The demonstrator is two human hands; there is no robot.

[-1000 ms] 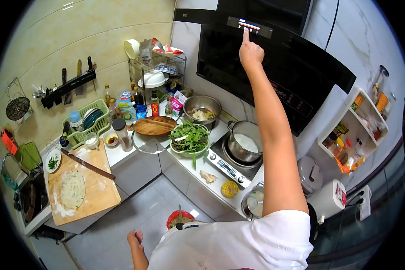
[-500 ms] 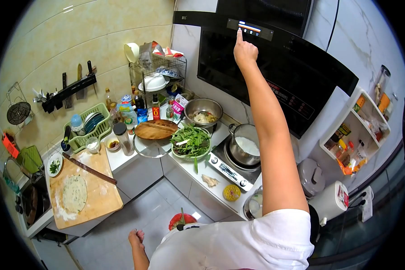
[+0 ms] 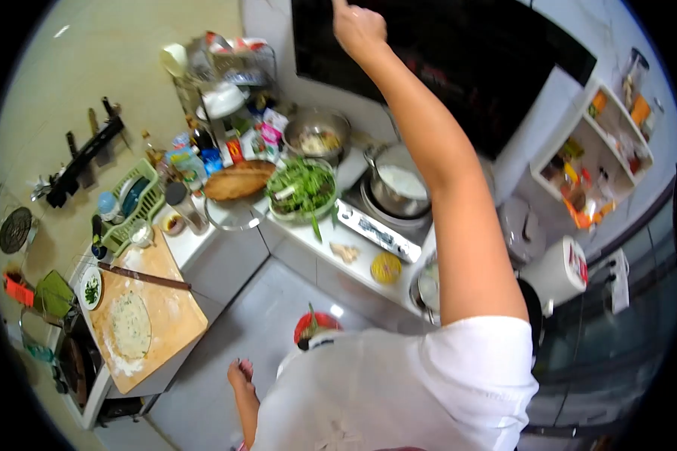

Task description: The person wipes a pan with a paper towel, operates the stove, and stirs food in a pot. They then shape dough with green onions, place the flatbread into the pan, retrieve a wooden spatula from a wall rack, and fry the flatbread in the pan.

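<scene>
My right hand [image 3: 359, 28] is raised at the top edge of the view, against the black range hood [image 3: 429, 83]. Its index finger points up while the other fingers curl in; the fingertip is cut off by the frame, so what it touches is hidden. Low beside my body hangs my left hand [image 3: 241, 373], empty, its fingers loosely bent and apart. Under the raised arm, a metal pot [image 3: 400, 201] with whitish contents sits on a cooker [image 3: 376, 231]. Left of it are a bowl of leafy greens [image 3: 302, 188] and a metal bowl [image 3: 316, 129] of food.
A floured wooden board [image 3: 177, 319] holds a flat, green-flecked dough round [image 3: 131, 325] and a dark rolling pin [image 3: 147, 276]. A green dish rack [image 3: 137, 207], bottles and a wooden lid [image 3: 239, 180] line the corner. A red container [image 3: 316, 325] stands low in front of me.
The view has tilted down, so the hood's lit panel, which my right index finger was touching, is out of frame. My right arm stays raised. My left hand still hangs low.
</scene>
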